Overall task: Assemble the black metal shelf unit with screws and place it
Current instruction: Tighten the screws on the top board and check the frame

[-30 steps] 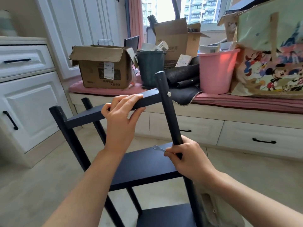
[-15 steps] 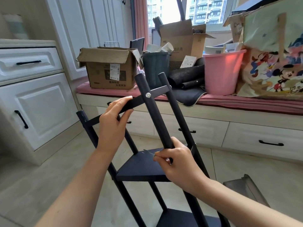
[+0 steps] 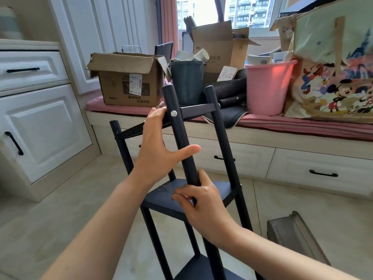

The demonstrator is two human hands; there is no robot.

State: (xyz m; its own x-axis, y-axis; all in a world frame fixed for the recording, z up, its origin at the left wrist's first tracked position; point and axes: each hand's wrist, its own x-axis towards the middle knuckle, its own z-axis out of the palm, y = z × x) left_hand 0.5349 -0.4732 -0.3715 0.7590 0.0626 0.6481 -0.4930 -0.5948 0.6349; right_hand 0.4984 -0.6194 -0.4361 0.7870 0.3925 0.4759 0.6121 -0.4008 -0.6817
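Note:
The black metal shelf unit (image 3: 220, 138) stands tilted on the floor in front of me, with its top shelf (image 3: 197, 109) and middle shelf (image 3: 161, 199) fixed between round poles. A silver screw (image 3: 173, 113) sits in the front pole where the top shelf meets it. My left hand (image 3: 159, 152) lies against the top shelf's edge beside that screw, fingers straight and thumb stretched across the front pole. My right hand (image 3: 203, 205) grips the front pole just above the middle shelf. Something thin and silvery shows blurred by its fingertips.
A window bench behind the shelf carries a cardboard box (image 3: 127, 85), a dark bin (image 3: 186, 81), a pink bucket (image 3: 266, 87) and a cartoon bag (image 3: 333, 67). White cabinets (image 3: 40, 118) stand at the left. A grey object (image 3: 292, 235) lies on the floor at the right.
The shelf unit has turned, so the screwed pole now faces me. My left hand has slid along the top shelf to the screw corner and straightened. My right hand still grips the pole.

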